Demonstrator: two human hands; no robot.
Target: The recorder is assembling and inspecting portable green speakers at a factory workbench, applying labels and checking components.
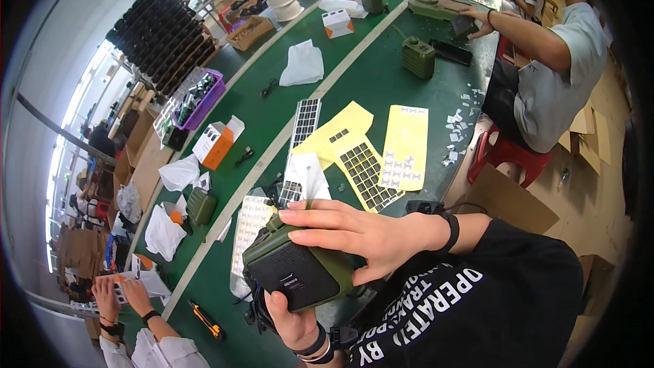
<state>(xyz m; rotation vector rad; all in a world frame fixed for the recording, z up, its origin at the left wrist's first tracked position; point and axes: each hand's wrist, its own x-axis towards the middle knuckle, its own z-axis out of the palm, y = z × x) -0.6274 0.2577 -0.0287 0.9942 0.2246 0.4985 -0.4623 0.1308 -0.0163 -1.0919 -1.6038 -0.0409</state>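
Observation:
My left hand (294,320) is closed round the lower side of a green portable speaker (293,276) with a black front panel, its thumb on that panel. My right hand (368,232) rests over the upper side, fingers laid across the green casing and thumb along its near edge. The speaker is tilted above the bench. A white sheet of small stickers (248,228) lies partly behind it. Just beyond are a yellow sheet with dark square pads (368,176), a yellow sheet with pale stickers (404,140) and a strip of black pads (306,123).
Across the green bench (272,112) are a green unit (201,206), another green unit (418,58), an orange-white box (216,146) and a yellow-black cutter knife (206,320). A co-worker's hands (122,296) hold a small box at lower left. Another co-worker (562,75) sits at upper right.

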